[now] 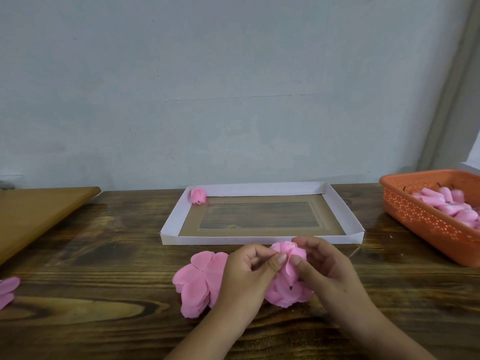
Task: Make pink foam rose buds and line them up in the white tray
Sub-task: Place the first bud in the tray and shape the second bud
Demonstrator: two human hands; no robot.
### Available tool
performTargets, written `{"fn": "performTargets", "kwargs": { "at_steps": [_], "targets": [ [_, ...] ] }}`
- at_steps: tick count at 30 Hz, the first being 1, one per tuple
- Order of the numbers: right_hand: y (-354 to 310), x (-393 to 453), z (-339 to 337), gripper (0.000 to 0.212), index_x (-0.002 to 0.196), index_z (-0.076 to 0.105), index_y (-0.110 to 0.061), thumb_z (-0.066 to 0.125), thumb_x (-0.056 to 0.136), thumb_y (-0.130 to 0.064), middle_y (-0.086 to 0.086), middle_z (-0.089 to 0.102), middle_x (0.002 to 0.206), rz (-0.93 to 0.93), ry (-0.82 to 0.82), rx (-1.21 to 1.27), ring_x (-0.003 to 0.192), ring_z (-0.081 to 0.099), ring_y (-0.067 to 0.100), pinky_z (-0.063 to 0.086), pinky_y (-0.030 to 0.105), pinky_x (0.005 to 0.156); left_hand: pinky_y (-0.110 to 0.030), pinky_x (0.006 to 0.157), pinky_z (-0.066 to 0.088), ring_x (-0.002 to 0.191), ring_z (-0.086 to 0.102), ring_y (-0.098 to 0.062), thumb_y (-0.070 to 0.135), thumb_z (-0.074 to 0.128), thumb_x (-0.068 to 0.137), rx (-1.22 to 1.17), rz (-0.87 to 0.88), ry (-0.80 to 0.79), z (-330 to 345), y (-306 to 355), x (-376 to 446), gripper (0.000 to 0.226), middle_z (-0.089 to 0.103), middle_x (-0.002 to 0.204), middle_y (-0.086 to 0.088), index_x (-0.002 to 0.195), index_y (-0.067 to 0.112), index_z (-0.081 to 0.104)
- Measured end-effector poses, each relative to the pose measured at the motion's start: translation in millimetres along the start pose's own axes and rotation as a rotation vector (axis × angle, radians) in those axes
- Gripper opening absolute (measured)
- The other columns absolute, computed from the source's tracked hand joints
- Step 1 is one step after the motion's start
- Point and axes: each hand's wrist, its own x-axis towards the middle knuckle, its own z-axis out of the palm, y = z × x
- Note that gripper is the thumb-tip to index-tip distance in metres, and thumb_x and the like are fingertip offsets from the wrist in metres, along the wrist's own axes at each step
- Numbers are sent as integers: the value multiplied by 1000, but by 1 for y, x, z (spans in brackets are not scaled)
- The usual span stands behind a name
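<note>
Working surface: dark wooden table (104, 255), viewed from the head camera, set against a pale wall (233, 87).

Item 1: left hand (246, 271), fingers curled, thumb and forefinger pinching a pink foam petal of the rose bud in progress (285, 252).

Item 2: right hand (324, 266), fingers curled around the far and right side of the same bud, thumb pressed against the petal opposite the left thumb. Both hands are clamped on this bud, held just above the table near the tray's front wall.

Item 3: stack of loose pink foam petals (200, 279), flat on the table, just left of the left hand and partly hidden by it.

Item 4: further pink petal pieces (285, 292) lying on the table beneath and between the hands; a small dark mark shows on them, nature unclear.

Item 5: white tray (171, 219), shallow, rectangular, with a brown base and clear window, beyond the hands at table centre.

Item 6: 1 finished rose bud (198, 196), resting in the tray's far-left corner, touching the white wall.

Item 7: orange perforated basket (420, 216), far right, holding pink foam pieces (441, 203).

Item 8: plain brown board (39, 211), far left.

Item 9: stray pink petals (9, 289) at the left edge.
</note>
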Motion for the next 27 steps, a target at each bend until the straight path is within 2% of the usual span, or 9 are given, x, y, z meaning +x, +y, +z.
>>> {"fn": "performTargets", "kwargs": {
  "at_steps": [8, 13, 17, 20, 23, 27],
  "targets": [
    [1, 0, -1, 35, 113, 68, -20, 70, 79, -30, 0, 77, 106, -2, -18, -28, 99, 73, 17, 60, 27, 75, -25, 69, 58, 84, 75, -18, 32, 74, 86, 66, 15, 42, 3, -1, -2, 20, 78, 87, -3, 91, 12, 74],
    [2, 0, 0, 40, 114, 67, -19, 71, 76, -31, 1, 77, 104, -19, 25, -29, 98, 74, 18, 60, 30, 76, -25, 75, 59, 89, 75, -13, 43, 70, 88, 52, 10, -4, 3, 6, -4, 24, 79, 91, 4, 97, 22, 77],
    [0, 1, -1, 42, 115, 66, -11, 71, 76, -24, 8, 78, 99, -29, 54, 8, 93, 75, 23, 62, 33, 76, -20, 77, 57, 92, 75, -11, 28, 84, 83, 32, -15, -62, 2, 7, -4, 16, 79, 97, 6, 96, 27, 76],
    [-4, 1, -2, 40, 113, 67, -12, 71, 75, -26, 7, 78, 95, -15, 69, 50, 88, 76, 22, 62, 29, 69, -22, 83, 57, 100, 74, -14, 27, 88, 78, 1, -4, -129, 1, 9, -2, 27, 79, 104, 4, 101, 34, 76],
    [-6, 2, -4, 38, 110, 70, -17, 71, 74, -30, 6, 78, 94, 5, 83, 83, 86, 75, 19, 59, 25, 63, -28, 88, 58, 105, 73, -18, 26, 90, 73, -16, 23, -183, -1, 9, -1, 39, 78, 110, -1, 108, 26, 74],
    [-6, 3, -4, 33, 107, 72, -21, 71, 76, -32, 8, 78, 97, 39, 91, 117, 88, 75, 25, 59, 28, 64, -27, 87, 57, 105, 73, -19, 16, 89, 75, -11, 48, -201, -2, 8, 0, 43, 78, 111, -3, 114, 19, 71]
  ]
}}
